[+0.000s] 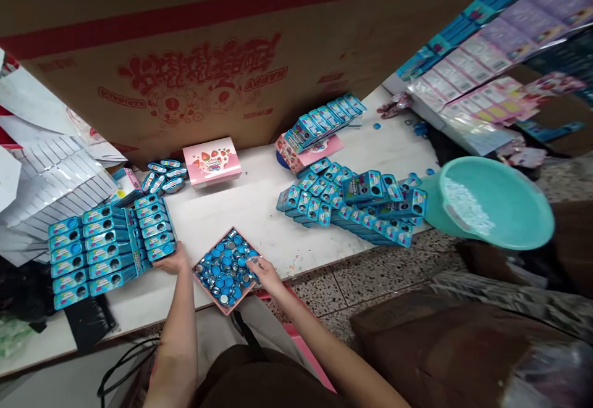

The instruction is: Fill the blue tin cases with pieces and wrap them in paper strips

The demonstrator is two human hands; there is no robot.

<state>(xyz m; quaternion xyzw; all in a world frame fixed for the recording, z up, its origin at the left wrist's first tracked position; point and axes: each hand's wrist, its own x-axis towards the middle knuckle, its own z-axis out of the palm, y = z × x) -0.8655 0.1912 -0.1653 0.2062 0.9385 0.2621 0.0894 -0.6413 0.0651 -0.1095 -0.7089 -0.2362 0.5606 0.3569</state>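
My left hand point(175, 261) is at the near end of a row of blue printed packs point(155, 228), with its fingers closed against the nearest one and partly hidden by it. More columns of the same packs point(104, 247) stand just left of it. Over the right corner of a shallow pink box point(215, 304), my right hand point(265, 274) has its fingertips pinched among small round tins point(227, 270). These tins are blue and silver and fill the box. One of them appears to be between the fingers, though the detail is small.
A large brown carton point(194, 56) walls off the table's back. A pink strawberry-print box point(213, 162) lies before it, with loose blue packs point(164, 176) beside it. Stacked blue packs point(352, 201) spread to the right, near a turquoise basin point(514, 204) with white pieces.
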